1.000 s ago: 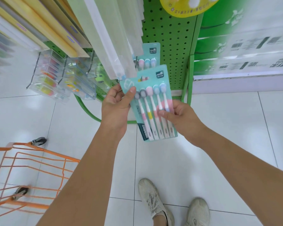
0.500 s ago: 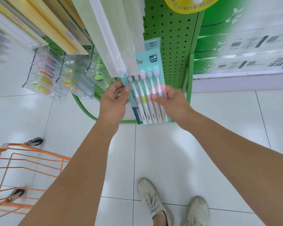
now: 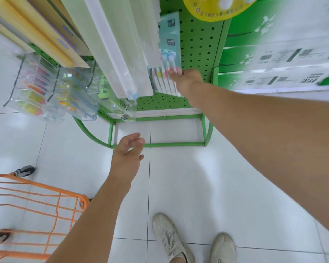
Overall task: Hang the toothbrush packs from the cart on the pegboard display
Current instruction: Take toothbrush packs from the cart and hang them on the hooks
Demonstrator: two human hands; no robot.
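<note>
A teal toothbrush pack [image 3: 168,59] with several pastel brushes stands upright against the green pegboard [image 3: 197,44], partly hidden behind long pale packs. My right hand [image 3: 187,79] grips its lower right edge, thumb across the front. Just above and behind it another teal pack [image 3: 170,20] hangs on the board. My left hand [image 3: 128,150] hovers low over the floor, fingers loose and holding nothing. The orange wire cart [image 3: 36,204] is at the lower left; I cannot see what is inside it.
Long white and pale-green packs [image 3: 118,44] hang in front of the board on the left. Clear pouches [image 3: 46,88] hang further left. Green boxes [image 3: 273,54] fill the shelf on the right. The stand's green base frame [image 3: 159,144] sits on white tiles near my shoes [image 3: 171,238].
My left hand let go of the pack and dropped toward the floor. My right hand pushed the pack up and in against the pegboard. The view moved closer to the stand.
</note>
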